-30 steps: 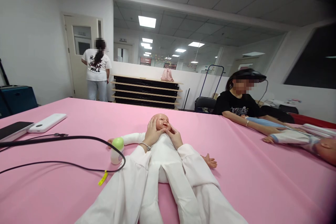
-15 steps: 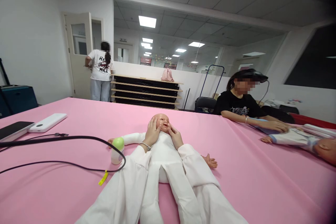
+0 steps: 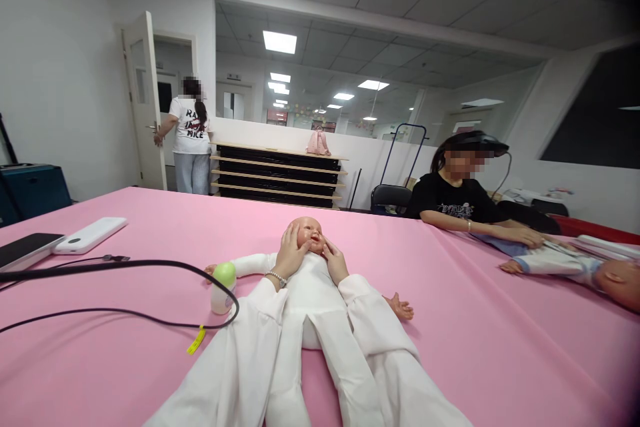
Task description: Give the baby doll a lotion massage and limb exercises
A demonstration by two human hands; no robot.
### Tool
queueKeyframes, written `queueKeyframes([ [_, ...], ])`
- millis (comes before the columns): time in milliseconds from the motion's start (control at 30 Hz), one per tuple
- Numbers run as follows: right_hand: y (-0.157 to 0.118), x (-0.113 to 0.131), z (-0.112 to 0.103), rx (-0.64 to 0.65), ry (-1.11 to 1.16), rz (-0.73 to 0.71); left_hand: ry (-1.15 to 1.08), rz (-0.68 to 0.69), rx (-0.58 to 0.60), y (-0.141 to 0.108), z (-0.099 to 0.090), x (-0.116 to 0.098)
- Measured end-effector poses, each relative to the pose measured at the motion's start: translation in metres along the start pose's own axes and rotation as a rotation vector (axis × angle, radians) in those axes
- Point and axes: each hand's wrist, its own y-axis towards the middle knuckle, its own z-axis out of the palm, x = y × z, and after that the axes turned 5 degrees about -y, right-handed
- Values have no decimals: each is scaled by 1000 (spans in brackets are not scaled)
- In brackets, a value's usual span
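A baby doll (image 3: 315,290) with a white cloth body lies on its back in front of me, its head pointing away. My left hand (image 3: 293,253) rests along one cheek, fingers stretched up the side of the head and thumb near the mouth. Against the other cheek lies my right hand (image 3: 334,259), also with fingers extended. Neither hand is closed round anything. Beside the doll's outstretched arm, to the left, stands a small bottle (image 3: 220,300) with a green cap.
The table has a pink cover (image 3: 480,347). Black cables (image 3: 165,263) loop in from the left, near a white device (image 3: 93,235). On the right, a co-worker (image 3: 450,193) handles another doll (image 3: 565,263). Another person (image 3: 193,133) stands by a door (image 3: 145,107).
My hands stay on the doll's cheeks with almost no movement. Behind, the door has swung wider open. The co-worker's hands have shifted slightly over the other doll.
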Motion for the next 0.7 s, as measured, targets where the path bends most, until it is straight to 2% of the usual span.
queueKeyframes([
  [233,-4,6,1,40,-6,10,25,-16,8,-1,-1,-3],
  [400,-2,3,0,21,-1,-5,51,0,6,1,1,2],
  [533,1,-2,1,10,51,42,31,11,-5,2,1,3],
  [700,-3,4,1,28,5,16,16,1,4,0,0,0],
])
